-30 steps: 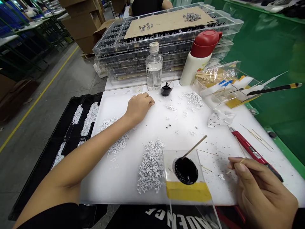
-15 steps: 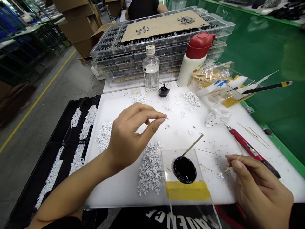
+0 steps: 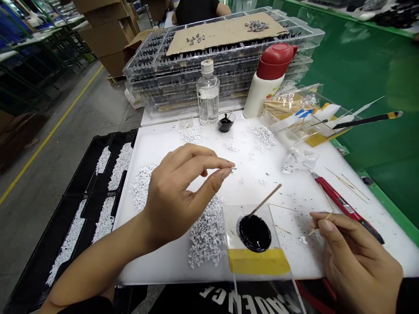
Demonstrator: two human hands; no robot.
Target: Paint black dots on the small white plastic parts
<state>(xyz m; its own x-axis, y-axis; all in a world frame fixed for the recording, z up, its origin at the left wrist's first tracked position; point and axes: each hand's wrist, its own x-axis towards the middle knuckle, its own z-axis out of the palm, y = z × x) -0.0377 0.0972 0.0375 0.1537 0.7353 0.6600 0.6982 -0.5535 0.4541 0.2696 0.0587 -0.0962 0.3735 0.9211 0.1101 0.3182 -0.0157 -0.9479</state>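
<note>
My left hand (image 3: pixel 181 194) is raised above the white board (image 3: pixel 170 257), with thumb and forefinger pinched on a tiny white part (image 3: pixel 233 168). Just below it lies a heap of small white parts (image 3: pixel 206 233). My right hand (image 3: pixel 356 261) rests at the board's near right corner, its fingers closed on a thin wooden stick (image 3: pixel 322 220). Between the hands sits a clear plate with a pool of black paint (image 3: pixel 254 232), and another stick (image 3: pixel 266 199) leans in the paint. A yellow strip (image 3: pixel 258 261) marks the plate's near edge.
A red-handled knife (image 3: pixel 343 207) lies right of the paint. At the back stand a clear bottle (image 3: pixel 207 93), a small black paint cup (image 3: pixel 225 123), a red-capped flask (image 3: pixel 270 78) and stacked clear trays (image 3: pixel 157 83). Black trays of white parts (image 3: pixel 98 183) sit left. Another person is behind the trays.
My left hand came back from the far heap near the bottle, lifted off the board and now holds a tiny part pinched in the air. The right hand barely moved.
</note>
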